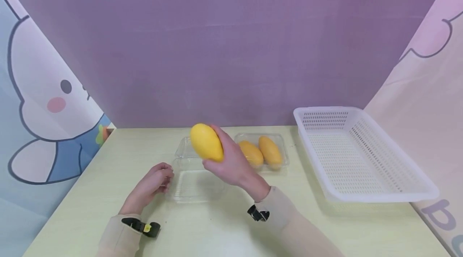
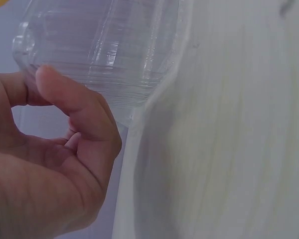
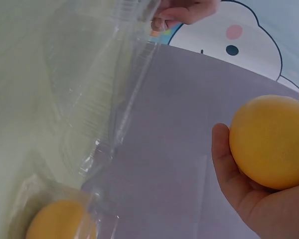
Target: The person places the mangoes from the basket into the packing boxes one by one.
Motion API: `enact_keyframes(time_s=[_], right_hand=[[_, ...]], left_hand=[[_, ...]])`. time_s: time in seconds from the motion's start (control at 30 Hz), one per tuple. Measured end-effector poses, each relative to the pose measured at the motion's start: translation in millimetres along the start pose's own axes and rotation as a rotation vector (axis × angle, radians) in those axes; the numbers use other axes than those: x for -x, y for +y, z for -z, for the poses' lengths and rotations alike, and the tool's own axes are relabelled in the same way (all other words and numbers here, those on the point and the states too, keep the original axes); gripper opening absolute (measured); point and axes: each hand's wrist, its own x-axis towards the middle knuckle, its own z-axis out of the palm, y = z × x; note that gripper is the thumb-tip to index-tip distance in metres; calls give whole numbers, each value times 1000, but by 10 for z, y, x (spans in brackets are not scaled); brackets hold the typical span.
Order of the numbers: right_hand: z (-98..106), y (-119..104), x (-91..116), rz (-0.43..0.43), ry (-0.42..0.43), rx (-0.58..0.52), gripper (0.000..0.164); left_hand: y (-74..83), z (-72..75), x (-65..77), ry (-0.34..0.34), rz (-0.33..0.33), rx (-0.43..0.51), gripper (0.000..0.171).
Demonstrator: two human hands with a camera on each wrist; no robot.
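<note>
A yellow mango (image 1: 206, 141) is held up in my right hand (image 1: 233, 161), with fingers and thumb wrapped round its sides; the right wrist view shows the same mango (image 3: 274, 142) against the palm. Below it on the table lies a transparent plastic clamshell box (image 1: 195, 196), its lid (image 1: 183, 150) folded open toward the back. My left hand (image 1: 152, 184) is at the box's left side, and in the left wrist view its thumb and forefinger pinch the box rim (image 2: 25, 45). The other left fingers are curled in toward the palm.
Behind and right of the right hand, a second transparent box (image 1: 285, 156) contains two mangoes (image 1: 270, 151). A white perforated plastic basket (image 1: 385, 198) stands at the table's right. A purple backdrop (image 1: 231, 48) rises along the table's back edge, with printed side panels left and right.
</note>
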Motion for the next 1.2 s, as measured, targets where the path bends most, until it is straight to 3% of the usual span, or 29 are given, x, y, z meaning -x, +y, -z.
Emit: enact_keyframes(time_s=[0.47, 0.73, 1.2], right_hand=[[-305, 218, -78, -49, -105, 57, 87], [-447, 319, -73, -88, -201, 181, 92], [-608, 356, -53, -70, -344, 386, 90]], left_hand=[[-13, -4, -29, -13, -8, 11, 22], [-32, 6, -38, -13, -8, 23, 24], [-6, 1, 2, -22, -5, 24, 21]])
